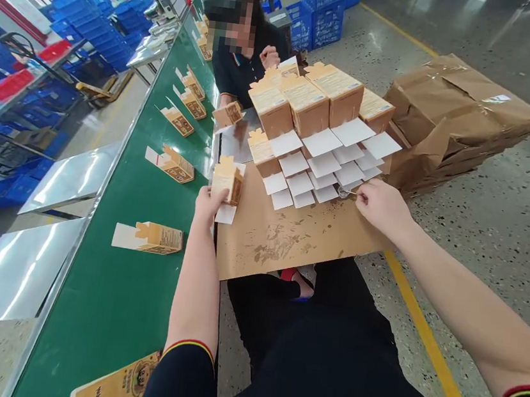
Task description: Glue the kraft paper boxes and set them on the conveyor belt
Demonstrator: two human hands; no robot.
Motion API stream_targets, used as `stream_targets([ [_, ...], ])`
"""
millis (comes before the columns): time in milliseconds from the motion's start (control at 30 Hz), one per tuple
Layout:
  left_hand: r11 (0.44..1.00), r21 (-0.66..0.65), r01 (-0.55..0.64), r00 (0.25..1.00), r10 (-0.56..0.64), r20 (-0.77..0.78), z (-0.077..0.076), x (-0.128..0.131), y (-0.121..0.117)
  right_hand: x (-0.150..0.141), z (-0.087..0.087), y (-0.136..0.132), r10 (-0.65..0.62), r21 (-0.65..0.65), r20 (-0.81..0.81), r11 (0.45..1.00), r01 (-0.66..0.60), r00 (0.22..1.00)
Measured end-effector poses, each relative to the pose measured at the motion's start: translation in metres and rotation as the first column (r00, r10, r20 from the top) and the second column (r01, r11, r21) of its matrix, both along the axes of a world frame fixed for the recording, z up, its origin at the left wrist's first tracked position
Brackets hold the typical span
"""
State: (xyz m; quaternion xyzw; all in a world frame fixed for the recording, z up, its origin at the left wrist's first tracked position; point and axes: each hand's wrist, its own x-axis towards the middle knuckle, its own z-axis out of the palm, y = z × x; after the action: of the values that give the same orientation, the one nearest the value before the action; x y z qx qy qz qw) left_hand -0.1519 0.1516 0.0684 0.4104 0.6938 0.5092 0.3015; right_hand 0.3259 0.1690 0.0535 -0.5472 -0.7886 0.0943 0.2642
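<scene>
My left hand (208,206) grips a small tan printed carton (225,179) at the table's left edge, and white flaps stick out from it. My right hand (382,205) pinches a thin light stick (351,192), whose far end lies by a small clear round object (343,193) too small to make out. Just beyond that hand, a stack of tan cartons (310,111) lies on the brown board (249,248). Their open white flaps (318,165) face me in overlapping rows.
On my left a green conveyor belt (103,294) carries several spaced cartons (163,237). Across the stack sits a co-worker (235,69), a hand near another carton (228,114). A brown paper-wrapped pile (453,118) stands at right; blue crates (328,23) are behind.
</scene>
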Motion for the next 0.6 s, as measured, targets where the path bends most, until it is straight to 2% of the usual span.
stream_targets([
  [100,0.997,-0.06,-0.051,0.996,0.055,0.073,-0.002,-0.013,-0.045,-0.008,-0.008,0.018,0.038,-0.039,0.033,0.999,-0.037,0.999],
  [167,0.998,-0.06,-0.009,0.981,0.02,0.195,-0.005,-0.015,-0.074,-0.012,-0.015,0.025,0.055,-0.053,0.043,0.997,-0.052,0.998],
  [267,0.996,0.02,0.086,0.911,-0.087,0.403,-0.013,-0.003,-0.112,-0.015,-0.019,0.031,0.067,-0.062,0.053,0.996,-0.063,0.996],
  [333,0.994,0.064,0.091,0.891,-0.11,0.442,-0.02,0.013,-0.129,-0.013,-0.016,0.03,0.068,-0.04,0.039,0.997,-0.066,0.997],
  [467,0.988,0.119,0.098,0.908,-0.137,0.396,-0.033,0.054,-0.139,-0.004,0.001,0.005,0.044,0.05,-0.044,0.998,-0.042,0.998],
  [533,0.985,0.146,0.09,0.918,-0.139,0.372,-0.042,0.075,-0.134,-0.006,0.007,-0.021,0.027,0.076,-0.087,0.997,-0.02,0.996],
  [600,0.985,0.159,0.07,0.928,-0.122,0.351,-0.05,0.092,-0.126,-0.019,0.004,-0.051,0.044,0.072,-0.167,0.997,-0.032,0.985],
])
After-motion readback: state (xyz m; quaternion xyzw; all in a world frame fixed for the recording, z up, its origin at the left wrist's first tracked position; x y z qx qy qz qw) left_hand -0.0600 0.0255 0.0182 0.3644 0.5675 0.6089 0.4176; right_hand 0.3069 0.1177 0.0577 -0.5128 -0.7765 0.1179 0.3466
